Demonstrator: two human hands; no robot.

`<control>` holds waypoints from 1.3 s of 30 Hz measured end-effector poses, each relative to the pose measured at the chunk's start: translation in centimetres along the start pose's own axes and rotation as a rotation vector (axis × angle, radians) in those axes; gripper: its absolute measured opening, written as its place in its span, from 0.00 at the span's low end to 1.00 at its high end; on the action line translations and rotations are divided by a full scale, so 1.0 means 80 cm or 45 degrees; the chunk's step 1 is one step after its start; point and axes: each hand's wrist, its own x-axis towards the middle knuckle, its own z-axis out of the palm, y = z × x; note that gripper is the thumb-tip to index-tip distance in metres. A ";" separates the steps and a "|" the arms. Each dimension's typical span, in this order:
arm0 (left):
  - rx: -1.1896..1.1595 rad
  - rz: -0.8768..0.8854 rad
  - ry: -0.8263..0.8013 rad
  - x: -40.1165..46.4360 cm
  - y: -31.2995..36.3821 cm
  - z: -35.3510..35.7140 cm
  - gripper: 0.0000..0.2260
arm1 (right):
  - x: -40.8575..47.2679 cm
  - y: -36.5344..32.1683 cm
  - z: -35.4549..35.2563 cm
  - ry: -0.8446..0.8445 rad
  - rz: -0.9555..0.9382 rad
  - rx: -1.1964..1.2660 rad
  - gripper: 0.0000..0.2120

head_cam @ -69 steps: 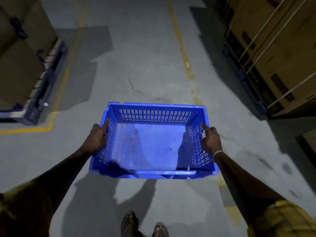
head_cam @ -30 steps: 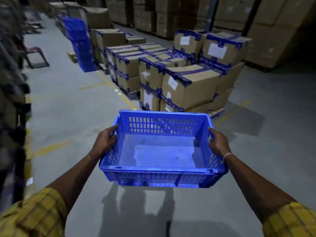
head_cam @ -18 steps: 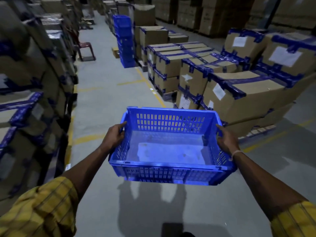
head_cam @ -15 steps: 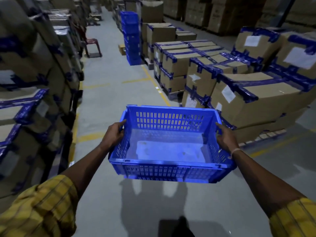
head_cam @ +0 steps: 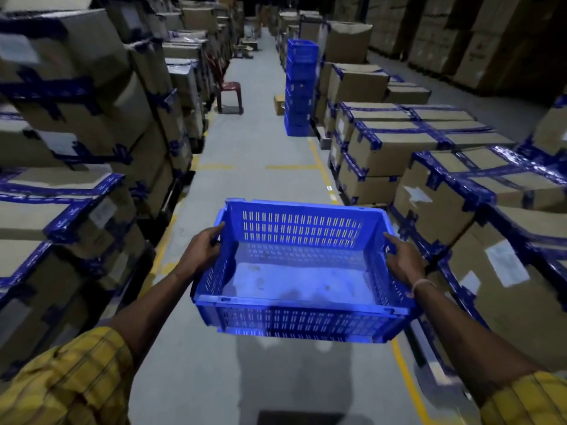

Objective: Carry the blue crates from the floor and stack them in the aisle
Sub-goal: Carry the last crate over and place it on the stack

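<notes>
Brown cardboard boxes (head_cam: 76,96), strapped with glossy blue tape, rise in tall stacks along my left. They are squarish, their corners softened and a little crushed. Beside them runs a grey concrete aisle floor (head_cam: 254,154), smooth and matte, marked with worn yellow lines. Far down it stands a dark red plastic chair (head_cam: 228,95).

My left hand (head_cam: 202,250) grips the left rim of a blue crate (head_cam: 299,271), thumb along the top edge and fingers hidden behind the wall. The crate is rigid moulded plastic, rectangular, open on top, with slotted walls and a scuffed, empty bottom. I hold it level in the air in front of me, above the floor, near the middle of the aisle. My right hand (head_cam: 402,260) grips the right rim the same way, thumb on top; a thin pale band circles that wrist. Yellow checked sleeves cover both my upper arms.

Ahead and slightly right, well apart from me, stands a tall stack of blue crates (head_cam: 299,87) of the same kind, on the floor next to the boxes.

On my right, lower stacks of taped boxes (head_cam: 460,191) with white labels line the aisle.

I judge this to be the carrying step. The next move calls for walking on to that stack, lifting my crate above its top, squaring the edges and lowering it to seat.
</notes>
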 end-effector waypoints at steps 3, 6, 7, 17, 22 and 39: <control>-0.013 -0.046 0.049 0.066 -0.016 0.000 0.30 | 0.081 -0.030 0.010 0.015 -0.028 0.046 0.26; 0.028 -0.151 0.073 0.141 -0.038 -0.002 0.26 | 0.170 -0.056 0.028 -0.027 -0.069 0.033 0.26; 0.047 -0.179 0.089 0.169 -0.048 -0.001 0.26 | 0.197 -0.070 0.036 -0.050 -0.068 0.012 0.27; 0.059 -0.141 0.112 0.486 -0.166 -0.010 0.26 | 0.514 -0.161 0.173 -0.024 -0.093 -0.003 0.29; 0.108 -0.101 0.074 0.648 -0.196 -0.038 0.25 | 0.620 -0.244 0.199 -0.003 -0.038 0.080 0.26; 0.036 -0.176 0.090 1.197 -0.286 -0.013 0.26 | 1.136 -0.394 0.302 -0.044 -0.015 0.099 0.27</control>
